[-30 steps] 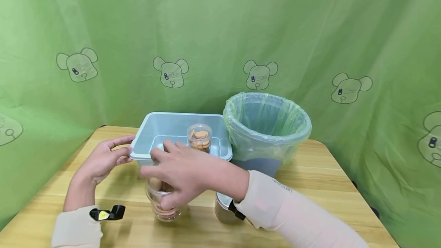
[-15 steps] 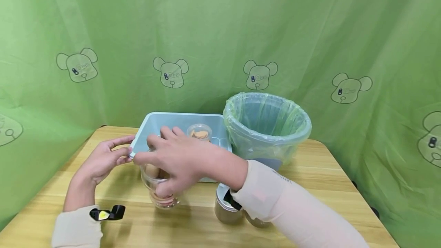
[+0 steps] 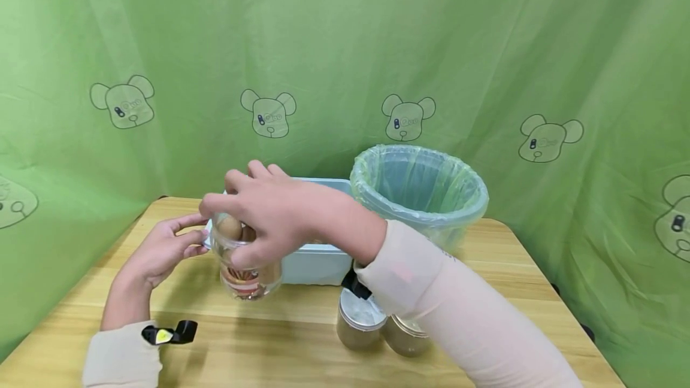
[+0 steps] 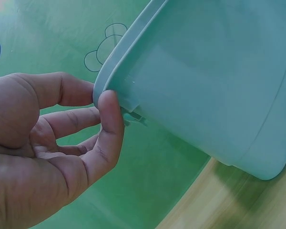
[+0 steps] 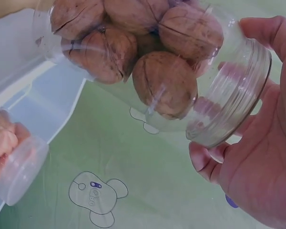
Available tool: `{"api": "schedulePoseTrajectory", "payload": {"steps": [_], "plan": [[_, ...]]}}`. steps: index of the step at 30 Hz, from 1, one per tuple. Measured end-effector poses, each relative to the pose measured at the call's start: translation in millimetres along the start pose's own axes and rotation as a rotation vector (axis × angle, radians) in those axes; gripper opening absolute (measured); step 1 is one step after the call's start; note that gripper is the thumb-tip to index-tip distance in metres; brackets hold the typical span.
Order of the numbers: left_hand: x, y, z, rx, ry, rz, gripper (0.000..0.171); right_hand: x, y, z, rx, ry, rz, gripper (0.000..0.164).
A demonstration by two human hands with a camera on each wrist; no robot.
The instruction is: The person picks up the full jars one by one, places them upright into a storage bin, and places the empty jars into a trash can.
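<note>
Near the left of the head view, my left hand pinches a corner of the light blue plastic basin between thumb and fingers. A clear screw-top jar of walnuts is in my right hand, which grips it around the lid from above. The jar is held up in front of the basin and overlaps its near wall. Inside the basin stands a small clear jar of cookies; my right hand hides nearly all of it in the head view.
To the right of the basin stands a bin lined with a green plastic bag. Two jars with silver lids, a left one and a right one, stand on the wooden table under my right forearm. A green curtain hangs behind.
My right hand has lifted the walnut jar up and away from me, toward the basin. The forearm's shift uncovers the silver-lidded jars. The left hand stays on the basin's rim.
</note>
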State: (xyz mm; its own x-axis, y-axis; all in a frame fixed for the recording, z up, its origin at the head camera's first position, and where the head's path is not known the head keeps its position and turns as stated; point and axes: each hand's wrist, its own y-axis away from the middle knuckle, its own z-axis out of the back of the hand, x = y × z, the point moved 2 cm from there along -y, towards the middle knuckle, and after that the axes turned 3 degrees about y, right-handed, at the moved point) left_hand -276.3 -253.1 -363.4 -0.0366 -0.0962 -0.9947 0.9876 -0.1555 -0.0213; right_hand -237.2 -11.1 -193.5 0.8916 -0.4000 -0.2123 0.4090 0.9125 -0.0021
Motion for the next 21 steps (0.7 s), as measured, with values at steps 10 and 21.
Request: {"api": "schedulePoseTrajectory", "payload": {"steps": [10,21], "plan": [[1.2,-1.9,0.2,0.01,0.014,-0.015,0.055,-20.1,-10.8,14.2,0.017,-0.002,-0.089,0.052],[0.9,-1.3,0.0,0.015,0.015,-0.02,0.055,-48.1,-28.6,0.6,-0.02,0.081,-0.208,0.054]]}}
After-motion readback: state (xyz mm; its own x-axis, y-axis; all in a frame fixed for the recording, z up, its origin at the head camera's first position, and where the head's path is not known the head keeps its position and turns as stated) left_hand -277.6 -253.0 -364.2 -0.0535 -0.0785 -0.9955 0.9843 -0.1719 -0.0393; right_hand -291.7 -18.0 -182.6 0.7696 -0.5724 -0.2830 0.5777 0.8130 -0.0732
